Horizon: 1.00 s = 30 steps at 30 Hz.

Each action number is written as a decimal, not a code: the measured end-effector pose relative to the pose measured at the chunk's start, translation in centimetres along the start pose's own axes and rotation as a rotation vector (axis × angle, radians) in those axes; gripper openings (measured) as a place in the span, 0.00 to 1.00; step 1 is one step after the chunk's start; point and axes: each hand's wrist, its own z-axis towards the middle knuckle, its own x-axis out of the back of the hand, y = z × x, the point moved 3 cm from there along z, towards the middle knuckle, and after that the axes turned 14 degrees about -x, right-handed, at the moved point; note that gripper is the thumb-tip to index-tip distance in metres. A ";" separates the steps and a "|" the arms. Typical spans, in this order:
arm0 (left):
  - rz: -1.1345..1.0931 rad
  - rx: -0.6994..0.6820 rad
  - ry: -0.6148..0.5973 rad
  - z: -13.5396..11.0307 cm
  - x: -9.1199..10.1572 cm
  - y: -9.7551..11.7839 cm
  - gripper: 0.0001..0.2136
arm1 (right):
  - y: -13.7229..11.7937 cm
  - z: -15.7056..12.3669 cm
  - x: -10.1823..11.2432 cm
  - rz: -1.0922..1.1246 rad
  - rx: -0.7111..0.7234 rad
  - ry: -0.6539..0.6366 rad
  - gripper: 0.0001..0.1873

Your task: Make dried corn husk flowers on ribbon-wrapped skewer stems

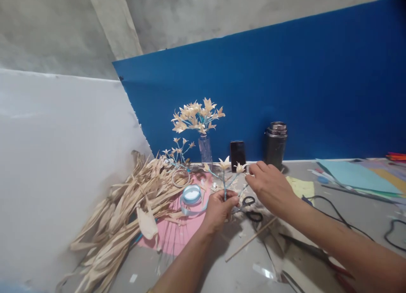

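Observation:
My left hand (220, 206) is closed around the stem of a handmade flower spray (225, 185). Its stem and branches are wrapped in light blue tape and carry cream, pointed flowers. One blue branch slants up from this grip to my right hand (268, 185), whose fingers are pinched at its upper end; they hide the tip. Just behind my left hand, black-handled scissors (253, 210) lie on the table. To its left, a roll of light blue tape (191, 194) rests on pink paper (185, 231).
Dried corn husks (127, 212) are heaped at left. Behind stand a clear bottle (205, 149) with finished flowers (198, 115), a phone (237, 155) and a dark flask (275, 145). A thin stick (250, 240), pliers (317, 252), and coloured paper (358, 176) lie towards the right.

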 end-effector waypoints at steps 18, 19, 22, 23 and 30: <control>0.074 -0.036 0.089 -1.9 -1.9 0.5 0.10 | -2.9 -4.9 -6.9 1.644 -0.928 -0.383 0.18; 0.076 -0.033 0.076 -2.0 -2.1 0.5 0.10 | -3.0 -5.0 -6.9 1.656 -0.921 -0.400 0.19; 0.011 0.016 0.059 -2.3 -2.4 0.4 0.09 | -2.7 -5.4 -6.8 1.688 -0.948 -0.398 0.21; -0.038 0.046 0.073 -2.3 -2.4 0.3 0.09 | -2.4 -5.5 -6.7 1.680 -0.976 -0.357 0.21; -0.118 0.097 0.020 -2.6 -2.5 0.0 0.13 | -1.4 -5.4 -4.1 1.436 -0.858 -0.157 0.14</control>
